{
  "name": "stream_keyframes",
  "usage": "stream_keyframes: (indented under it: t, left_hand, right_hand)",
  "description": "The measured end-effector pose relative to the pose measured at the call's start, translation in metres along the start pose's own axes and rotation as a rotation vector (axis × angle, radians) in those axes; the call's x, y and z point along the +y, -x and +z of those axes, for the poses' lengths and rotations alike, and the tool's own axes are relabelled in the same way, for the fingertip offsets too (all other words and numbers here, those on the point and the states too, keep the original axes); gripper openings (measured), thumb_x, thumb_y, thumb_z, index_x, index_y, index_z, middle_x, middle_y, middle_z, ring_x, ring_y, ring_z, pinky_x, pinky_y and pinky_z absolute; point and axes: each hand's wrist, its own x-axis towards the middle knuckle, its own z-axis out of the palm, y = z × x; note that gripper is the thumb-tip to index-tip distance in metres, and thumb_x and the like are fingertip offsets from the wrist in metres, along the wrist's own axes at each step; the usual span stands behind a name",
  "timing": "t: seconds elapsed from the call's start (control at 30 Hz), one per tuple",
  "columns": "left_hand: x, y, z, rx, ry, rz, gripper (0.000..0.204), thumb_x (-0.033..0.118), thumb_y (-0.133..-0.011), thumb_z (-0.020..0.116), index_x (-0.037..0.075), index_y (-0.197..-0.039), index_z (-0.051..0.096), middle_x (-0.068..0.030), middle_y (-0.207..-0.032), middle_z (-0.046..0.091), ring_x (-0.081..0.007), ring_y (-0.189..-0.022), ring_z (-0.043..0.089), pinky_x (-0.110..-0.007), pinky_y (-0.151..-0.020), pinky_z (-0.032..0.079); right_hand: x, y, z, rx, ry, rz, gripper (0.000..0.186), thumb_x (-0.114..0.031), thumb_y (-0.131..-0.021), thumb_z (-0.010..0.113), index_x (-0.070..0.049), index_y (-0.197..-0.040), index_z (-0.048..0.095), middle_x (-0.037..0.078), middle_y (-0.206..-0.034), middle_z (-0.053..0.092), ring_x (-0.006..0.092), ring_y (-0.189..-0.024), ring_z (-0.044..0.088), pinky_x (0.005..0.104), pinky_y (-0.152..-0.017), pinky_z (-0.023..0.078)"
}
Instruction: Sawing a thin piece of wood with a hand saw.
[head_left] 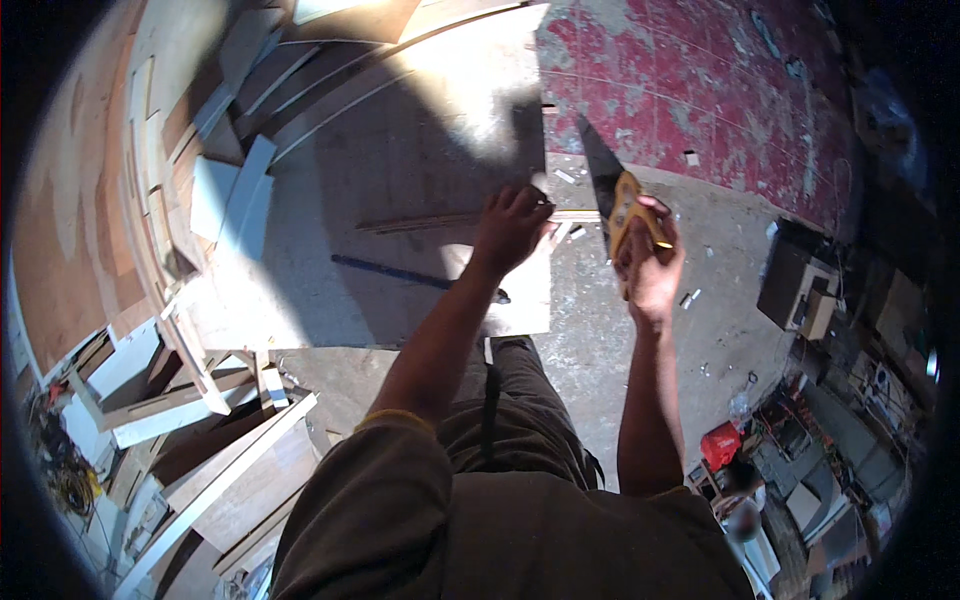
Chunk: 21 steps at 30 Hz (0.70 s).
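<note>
Right beside the tabletop's right edge, the person's left hand bears down on a thin wooden strip. Its fingers bend over the strip; whether they close around it or merely press, I cannot tell. The strip lies across the tabletop, its pale end jutting past that same edge. Just off the tabletop to the right, the right hand has its fingers wrapped around the yellow handle of a handsaw, the dark blade pointing away from the person. The blade is close to the strip's outer end; contact is unclear. Nearer the person, a dark narrow bar rests on the tabletop, slanting toward its near right corner. White offcuts sit at the tabletop's left, and red-painted floor spreads beyond its far right side.
</note>
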Motion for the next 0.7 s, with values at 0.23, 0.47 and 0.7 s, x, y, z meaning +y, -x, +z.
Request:
stream_keyframes:
  t: [0.23, 0.47, 0.7]
  left_hand:
    - [0.002, 0.002, -0.016, -0.002, -0.033, -0.013, 0.03, 0.029, -0.081, 0.077, 0.021, -0.109, 0.071, -0.0017, -0.105, 0.061, -0.0251, -0.106, 0.058, -0.046, -0.092, 0.047]
    - [0.012, 0.0, -0.083, 0.125, -0.018, -0.043, 0.032, 0.027, -0.081, 0.08, 0.02, -0.111, 0.072, -0.0034, -0.095, 0.057, -0.0214, -0.083, 0.063, -0.036, -0.07, 0.053]
    - [0.008, 0.02, -0.186, 0.35, 0.04, -0.218, 0.029, 0.017, -0.086, 0.076, 0.016, -0.114, 0.072, -0.0066, -0.097, 0.062, -0.0209, -0.073, 0.065, -0.033, -0.067, 0.055]
  right_hand:
    - [-0.016, 0.011, 0.008, -0.029, -0.014, -0.046, 0.019, -0.008, -0.103, 0.054, -0.009, -0.122, 0.058, -0.002, -0.076, 0.056, 0.0004, -0.049, 0.04, 0.0202, -0.04, 0.031]
    - [-0.039, 0.034, -0.012, 0.054, 0.089, -0.48, 0.019, -0.008, -0.102, 0.054, -0.005, -0.121, 0.057, -0.004, -0.068, 0.051, 0.001, -0.047, 0.038, 0.0198, -0.041, 0.029]
    - [-0.102, 0.081, -0.025, -0.119, 0.018, -0.586, 0.037, -0.015, -0.104, 0.052, -0.003, -0.138, 0.048, -0.003, -0.069, 0.051, 0.0024, -0.05, 0.041, 0.019, -0.044, 0.032]
